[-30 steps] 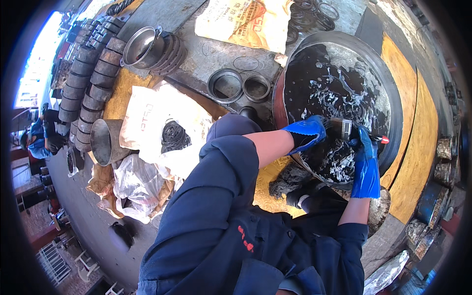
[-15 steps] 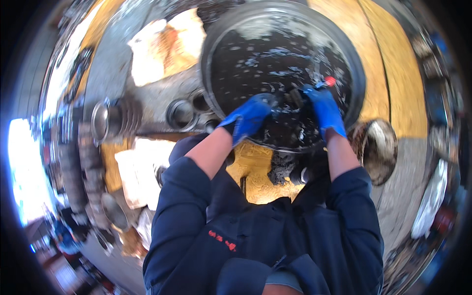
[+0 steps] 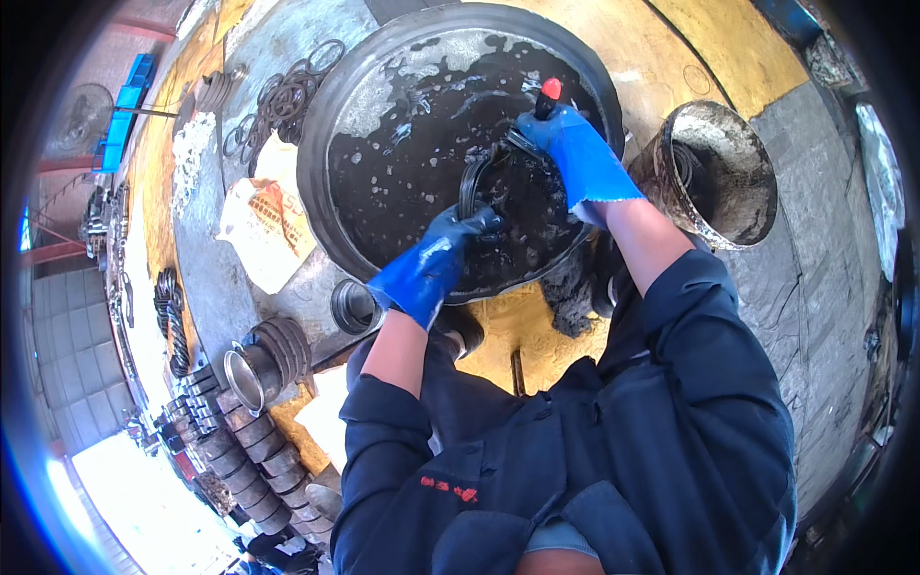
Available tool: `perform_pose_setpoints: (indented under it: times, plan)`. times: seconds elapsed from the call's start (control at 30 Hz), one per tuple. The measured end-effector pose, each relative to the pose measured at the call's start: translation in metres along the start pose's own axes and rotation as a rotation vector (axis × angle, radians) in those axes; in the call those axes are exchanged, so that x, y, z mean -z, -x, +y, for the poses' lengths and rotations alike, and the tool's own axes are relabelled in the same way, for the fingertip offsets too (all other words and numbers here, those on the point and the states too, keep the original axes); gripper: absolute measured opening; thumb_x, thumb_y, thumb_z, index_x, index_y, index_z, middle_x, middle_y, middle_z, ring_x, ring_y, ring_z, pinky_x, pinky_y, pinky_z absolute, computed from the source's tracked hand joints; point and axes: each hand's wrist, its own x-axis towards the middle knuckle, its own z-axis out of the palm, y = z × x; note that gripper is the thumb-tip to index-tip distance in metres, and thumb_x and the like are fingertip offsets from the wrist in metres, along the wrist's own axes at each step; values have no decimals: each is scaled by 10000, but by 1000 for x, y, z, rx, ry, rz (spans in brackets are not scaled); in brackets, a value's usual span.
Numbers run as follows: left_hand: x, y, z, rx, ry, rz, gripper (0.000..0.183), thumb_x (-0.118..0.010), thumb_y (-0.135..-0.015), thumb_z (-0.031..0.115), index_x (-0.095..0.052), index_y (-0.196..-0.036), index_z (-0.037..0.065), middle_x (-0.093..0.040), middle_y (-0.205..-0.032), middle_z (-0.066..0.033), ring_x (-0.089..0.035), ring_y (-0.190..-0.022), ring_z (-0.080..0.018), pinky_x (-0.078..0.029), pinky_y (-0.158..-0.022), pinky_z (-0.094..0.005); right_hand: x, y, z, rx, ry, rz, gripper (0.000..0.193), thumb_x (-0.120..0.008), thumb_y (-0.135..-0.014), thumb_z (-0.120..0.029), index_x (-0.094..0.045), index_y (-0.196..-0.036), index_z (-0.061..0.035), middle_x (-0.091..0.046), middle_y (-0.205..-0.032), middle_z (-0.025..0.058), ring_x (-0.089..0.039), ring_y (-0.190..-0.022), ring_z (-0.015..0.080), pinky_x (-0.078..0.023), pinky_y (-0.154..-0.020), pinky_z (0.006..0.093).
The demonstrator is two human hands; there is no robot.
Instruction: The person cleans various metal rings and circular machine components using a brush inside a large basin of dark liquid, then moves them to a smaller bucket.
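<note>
A wide round black tub point(image 3: 318, 153) of dark, wet-looking liquid stands in front of me. My left hand point(image 3: 436, 254), in a blue rubber glove, is closed around the near end of a dark, shiny ring point(image 3: 469, 182) held over the liquid. My right hand point(image 3: 575, 153), gloved the same way, grips a tool with a black handle and red tip point(image 3: 548, 94). The handle points up and away from me. The tool's working end is down by the fingers, close to the ring, and its kind cannot be made out.
To the right of the tub stands a stained bucket point(image 3: 757, 182) with dark rings inside. On the left lie thin black rings point(image 3: 287, 96), a pale printed bag point(image 3: 268, 235), a short metal cylinder point(image 3: 355, 305), ribbed metal parts point(image 3: 283, 350) and rows of rusty cylinders point(image 3: 259, 460).
My view has turned, so the tub sits further left and the bucket shows more fully. The ring in my left hand now shows clearly. The tool's handle stands more upright.
</note>
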Motion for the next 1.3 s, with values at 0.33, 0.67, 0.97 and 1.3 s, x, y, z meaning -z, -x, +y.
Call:
perform_pose_setpoints:
  times: [0.33, 0.67, 0.97, 1.3]
  plan:
    - [22, 82, 12, -514, -1307, 358, 309, -471, -901, 10, -575, -1191, -12, -682, -1029, -125, -655, -948, -212, -501, -827, -306, -57, 54, -36, 261, -478, -731, 330, -716, -856, -304, -697, -1049, -36, -707, -941, 65, -630, -871, 130, -491, -819, 291]
    - [39, 21, -5, -294, -200, 134, 313, -508, -902, 38, -577, -1206, 9, -681, -1046, -134, -658, -951, -242, -509, -816, -329, -64, 28, -15, 158, -262, -199, 289, -668, -852, -293, -698, -1000, -47, -717, -884, 92, -665, -794, 164, -523, -777, 303]
    - [22, 68, 17, -655, -1387, 271, 285, -535, -896, 55, -608, -1166, 0, -673, -1076, -178, -645, -969, -332, -508, -829, -357, -65, 52, -37, 300, -193, -460, 313, -659, -831, -330, -688, -1006, -72, -707, -890, 84, -653, -811, 160, -504, -759, 338]
    - [20, 15, 13, 18, 70, 76, 239, -616, -876, 2, -606, -1113, -23, -679, -1040, -148, -657, -850, -190, -530, -790, -282, -55, 23, -5, 94, 179, -97, 498, -621, -806, -460, -669, -1104, -64, -671, -1044, 226, -640, -998, 381, -501, -865, 417]
